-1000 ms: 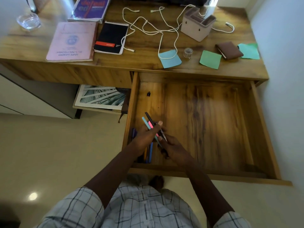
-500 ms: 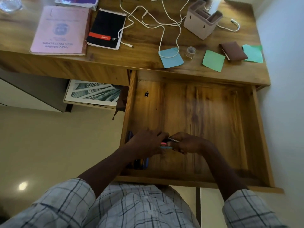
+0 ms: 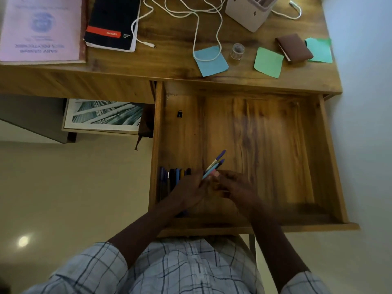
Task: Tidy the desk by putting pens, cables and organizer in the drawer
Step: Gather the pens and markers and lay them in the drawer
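The wooden drawer (image 3: pixel 331 158) stands pulled out under the desk. Both my hands meet low in its front left part. My left hand (image 3: pixel 188 192) and my right hand (image 3: pixel 235 187) together hold a small bunch of pens (image 3: pixel 216 164) whose purple and blue tips point up and to the right. Several more pens (image 3: pixel 174 177) lie in a row along the drawer's left wall, partly hidden by my left hand. On the desk, white cables (image 3: pixel 197 20) sprawl beside the beige organizer (image 3: pixel 248 11).
The desk top (image 3: pixel 169 60) also carries a pink booklet (image 3: pixel 40 28), a black notepad (image 3: pixel 112 22), blue (image 3: pixel 210 62) and green sticky notes (image 3: pixel 268 62), a brown wallet (image 3: pixel 293 47) and a small clear cup (image 3: pixel 237 50). A tiny black piece (image 3: pixel 179 113) lies in the drawer. A wall runs along the right.
The bunch of pens has turned from lying level between my hands to pointing up and right. My head has moved closer to the drawer.
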